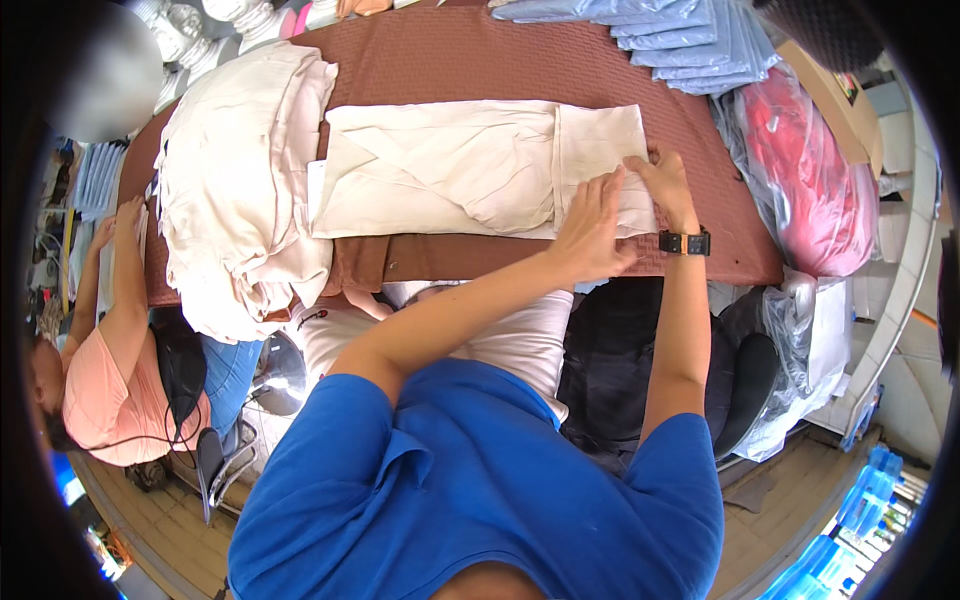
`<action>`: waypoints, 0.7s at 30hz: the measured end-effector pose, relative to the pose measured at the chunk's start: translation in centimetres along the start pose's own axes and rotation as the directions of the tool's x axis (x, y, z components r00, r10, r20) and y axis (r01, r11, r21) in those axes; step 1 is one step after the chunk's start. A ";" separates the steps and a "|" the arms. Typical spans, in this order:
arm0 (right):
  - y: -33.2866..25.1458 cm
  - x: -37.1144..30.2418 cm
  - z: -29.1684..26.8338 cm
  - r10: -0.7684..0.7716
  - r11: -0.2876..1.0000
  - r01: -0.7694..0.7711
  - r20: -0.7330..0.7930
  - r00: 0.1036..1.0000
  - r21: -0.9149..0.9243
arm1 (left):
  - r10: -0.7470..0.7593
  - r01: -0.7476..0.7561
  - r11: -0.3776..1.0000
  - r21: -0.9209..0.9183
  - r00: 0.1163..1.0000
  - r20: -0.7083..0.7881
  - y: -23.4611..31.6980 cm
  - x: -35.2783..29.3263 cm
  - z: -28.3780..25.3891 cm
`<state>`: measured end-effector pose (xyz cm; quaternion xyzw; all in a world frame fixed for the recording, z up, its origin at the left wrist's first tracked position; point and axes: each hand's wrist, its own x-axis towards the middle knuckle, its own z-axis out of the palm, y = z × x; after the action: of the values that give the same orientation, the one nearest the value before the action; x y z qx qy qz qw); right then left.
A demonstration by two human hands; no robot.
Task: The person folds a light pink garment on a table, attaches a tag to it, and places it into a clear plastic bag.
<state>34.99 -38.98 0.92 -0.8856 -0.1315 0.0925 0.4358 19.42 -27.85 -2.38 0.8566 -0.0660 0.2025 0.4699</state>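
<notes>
Fingers of left hand (592,225) & right hand (668,185) flat, gripping nothing, on folded cream cloth (450,170)

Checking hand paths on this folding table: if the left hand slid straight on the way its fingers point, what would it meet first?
The left hand points up-right across the cream folded garment; it would probably meet the right hand first, close beside it on the cloth.

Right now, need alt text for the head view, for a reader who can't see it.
Seen from above, a person in a blue shirt presses the left hand and right hand flat on the right end of a folded cream garment lying on a brown table cover. A heap of cream fabric sits at left; folded light-blue cloths lie beyond.
</notes>
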 end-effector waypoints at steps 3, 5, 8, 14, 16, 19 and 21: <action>-3.2 0.3 0.8 -0.090 0.992 0.090 0.001 0.996 -0.091 | -0.084 0.072 0.995 -0.062 0.970 -0.229 1.5 0.9 1.3; -6.7 -0.8 1.3 -0.142 0.976 0.139 -0.003 0.990 -0.168 | -0.170 0.152 0.985 -0.078 0.922 -0.348 1.5 1.5 1.6; -7.2 -0.5 1.7 -0.098 0.995 0.093 0.174 0.980 0.034 | -0.303 0.300 0.951 -0.074 0.856 -0.418 -0.1 1.9 1.7; -5.8 1.8 1.3 -0.111 0.920 -0.060 0.403 0.908 0.388 | -0.276 0.234 0.961 -0.149 0.849 -0.450 -1.4 1.4 1.7; -3.3 3.7 1.4 -0.092 0.902 -0.067 0.342 0.935 0.427 | -0.289 0.157 0.937 -0.311 0.849 -0.443 -1.4 1.6 1.7; -1.3 5.0 2.8 -0.118 0.929 0.067 0.121 0.986 0.365 | -0.367 0.136 0.776 -0.616 0.891 -0.265 0.0 2.2 -0.1; -2.1 5.1 4.8 -0.197 0.939 0.166 0.074 0.978 0.300 | -0.376 0.122 0.714 -0.689 0.898 -0.230 0.2 2.2 -1.2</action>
<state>38.22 -32.53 -0.52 -0.7895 -0.2200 0.1159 0.5611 21.02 -26.79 -0.82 0.5850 0.0707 0.2505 0.7681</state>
